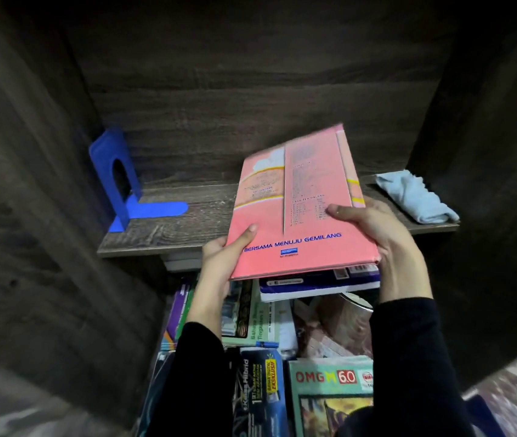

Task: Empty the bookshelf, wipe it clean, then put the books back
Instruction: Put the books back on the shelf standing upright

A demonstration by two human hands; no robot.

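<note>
Two hands carry a small stack over the front edge of the shelf board (162,228) — a pink book (298,209) on top, a blue-and-white book (320,285) beneath. The left hand (219,257) and right hand (380,228) each clamp a side, thumb on the cover, probably so the pair cannot slide. A blue bookend (118,181) stands by the left wall, apparently to brace returning books — the cloth (418,200) lies bunched at the right end.

Small print on the pink book (306,212) is blurred — (unreadable).
</note>
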